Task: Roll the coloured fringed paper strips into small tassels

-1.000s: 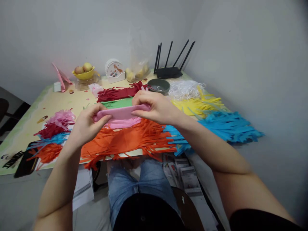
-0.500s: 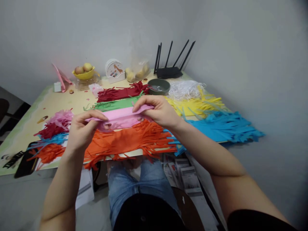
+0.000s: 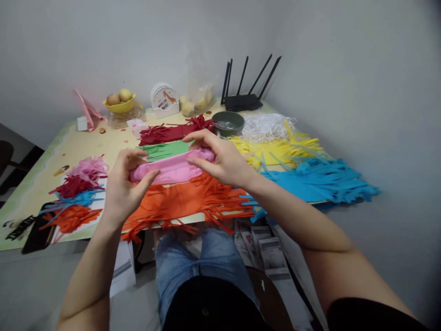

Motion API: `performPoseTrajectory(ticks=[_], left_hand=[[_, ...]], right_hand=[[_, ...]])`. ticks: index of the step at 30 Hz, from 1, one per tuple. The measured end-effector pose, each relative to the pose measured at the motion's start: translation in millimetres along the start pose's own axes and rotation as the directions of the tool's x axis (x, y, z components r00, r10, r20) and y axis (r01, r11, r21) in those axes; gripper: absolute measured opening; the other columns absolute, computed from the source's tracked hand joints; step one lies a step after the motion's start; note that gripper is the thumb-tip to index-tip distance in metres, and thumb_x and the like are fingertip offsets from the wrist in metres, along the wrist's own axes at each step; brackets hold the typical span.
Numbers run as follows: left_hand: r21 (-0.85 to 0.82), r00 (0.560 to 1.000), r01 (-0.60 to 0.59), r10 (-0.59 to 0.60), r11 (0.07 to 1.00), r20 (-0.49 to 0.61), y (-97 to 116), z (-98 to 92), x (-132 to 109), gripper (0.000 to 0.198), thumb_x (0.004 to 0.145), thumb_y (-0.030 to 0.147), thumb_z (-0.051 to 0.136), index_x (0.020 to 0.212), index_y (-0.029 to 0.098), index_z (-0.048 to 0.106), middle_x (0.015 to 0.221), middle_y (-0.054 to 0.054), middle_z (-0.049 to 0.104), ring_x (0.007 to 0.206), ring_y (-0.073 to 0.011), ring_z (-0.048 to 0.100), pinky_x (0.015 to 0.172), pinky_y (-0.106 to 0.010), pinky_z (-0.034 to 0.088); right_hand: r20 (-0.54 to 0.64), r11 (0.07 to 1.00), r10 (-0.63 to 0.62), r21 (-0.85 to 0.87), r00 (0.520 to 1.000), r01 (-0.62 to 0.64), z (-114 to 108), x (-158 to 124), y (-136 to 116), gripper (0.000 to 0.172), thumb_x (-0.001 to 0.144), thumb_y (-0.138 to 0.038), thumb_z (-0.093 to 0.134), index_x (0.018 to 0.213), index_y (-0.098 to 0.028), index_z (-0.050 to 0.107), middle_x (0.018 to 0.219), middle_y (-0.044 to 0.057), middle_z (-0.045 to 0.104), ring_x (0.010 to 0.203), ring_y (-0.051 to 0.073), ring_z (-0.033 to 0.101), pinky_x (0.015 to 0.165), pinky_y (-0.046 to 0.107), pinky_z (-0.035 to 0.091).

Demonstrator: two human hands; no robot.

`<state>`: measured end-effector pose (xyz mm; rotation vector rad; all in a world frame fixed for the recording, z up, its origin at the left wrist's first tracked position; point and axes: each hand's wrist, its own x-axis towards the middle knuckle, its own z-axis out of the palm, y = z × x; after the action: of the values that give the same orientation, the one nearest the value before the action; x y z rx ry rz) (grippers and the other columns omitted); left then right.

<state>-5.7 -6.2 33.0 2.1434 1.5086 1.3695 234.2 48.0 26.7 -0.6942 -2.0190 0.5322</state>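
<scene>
A pink tissue paper strip [image 3: 172, 169], with a folded edge along its length, stretches between my two hands above the table. My left hand [image 3: 126, 181] is curved loosely around its left end, with the thumb in front and the fingers behind. At the right end, my right hand [image 3: 220, 156] has its thumb on the near side and its fingers arched over the top. Just below lies an orange fringed paper strip [image 3: 172, 202]. Behind the pink paper are a green fringed strip [image 3: 168, 150] and a dark red one [image 3: 175, 132].
Yellow fringed paper [image 3: 272, 152] and blue fringed paper [image 3: 303, 184] lie to the right, near white shreds [image 3: 267, 128]. A green bowl [image 3: 228, 131] and a black router [image 3: 243, 102] stand behind. Small coloured tassels [image 3: 81, 197] and a phone [image 3: 37, 234] are at left.
My fingers have loosened from a tight pinch to a wider, cupped hold. The pink paper, stretched flat before, now looks more bunched.
</scene>
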Motion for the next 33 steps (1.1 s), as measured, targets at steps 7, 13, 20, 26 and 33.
performPoseTrajectory(ticks=[7, 13, 20, 26, 33], left_hand=[[-0.101, 0.989, 0.094, -0.081, 0.990, 0.127, -1.8, -4.1, 1.2, 0.011, 0.085, 0.028, 0.067, 0.082, 0.020, 0.061, 0.075, -0.001, 0.071, 0.071, -0.0160, 0.068, 0.069, -0.027, 0.054], [-0.535, 0.951, 0.307, -0.229, 0.787, 0.209, -4.8, -1.3, -0.8, 0.016, 0.081, 0.027, 0.072, 0.093, 0.017, 0.068, 0.069, -0.002, 0.071, 0.062, -0.0173, 0.071, 0.063, -0.029, 0.060], [-0.643, 0.963, 0.266, -0.217, 0.718, 0.157, -3.6, 4.0, 0.3, 0.005, 0.076, 0.017, 0.071, 0.079, 0.017, 0.075, 0.067, -0.002, 0.071, 0.061, -0.0140, 0.068, 0.065, -0.027, 0.059], [-0.483, 0.986, 0.158, -0.115, 0.861, 0.118, -6.1, 2.8, -3.2, 0.015, 0.082, 0.028, 0.070, 0.072, 0.016, 0.070, 0.066, -0.002, 0.068, 0.063, -0.0148, 0.066, 0.067, -0.028, 0.057], [-0.048, 0.999, -0.005, 0.006, 0.999, 0.039, -3.1, 2.6, -7.8, 0.021, 0.082, 0.024, 0.072, 0.102, 0.019, 0.069, 0.084, -0.001, 0.072, 0.071, -0.0133, 0.069, 0.068, -0.024, 0.053]], right_hand=[[0.022, 0.994, 0.080, 0.074, 0.997, -0.082, -1.6, -2.1, -2.1, 0.010, 0.086, -0.026, 0.065, 0.085, -0.017, 0.064, 0.084, 0.003, 0.069, 0.077, 0.016, 0.064, 0.072, 0.028, 0.049], [0.134, 0.825, 0.193, 0.515, 0.972, -0.235, 1.7, -3.5, -0.8, 0.015, 0.086, -0.026, 0.064, 0.095, -0.015, 0.069, 0.074, 0.000, 0.070, 0.064, 0.011, 0.067, 0.062, 0.022, 0.055], [0.148, 0.663, 0.284, 0.684, 0.947, -0.305, 8.2, 0.8, 2.0, 0.014, 0.078, -0.026, 0.073, 0.083, -0.014, 0.073, 0.070, 0.002, 0.072, 0.060, 0.008, 0.066, 0.059, 0.019, 0.055], [0.161, 0.742, 0.255, 0.599, 0.953, -0.300, 9.1, -0.5, 0.6, 0.030, 0.081, -0.043, 0.072, 0.079, -0.012, 0.071, 0.070, 0.004, 0.071, 0.062, 0.012, 0.065, 0.059, 0.023, 0.053], [0.021, 0.989, 0.114, 0.089, 0.993, -0.115, 6.9, -5.7, -7.1, 0.015, 0.086, -0.020, 0.066, 0.098, -0.015, 0.073, 0.094, 0.005, 0.076, 0.082, 0.015, 0.069, 0.077, 0.026, 0.050]])
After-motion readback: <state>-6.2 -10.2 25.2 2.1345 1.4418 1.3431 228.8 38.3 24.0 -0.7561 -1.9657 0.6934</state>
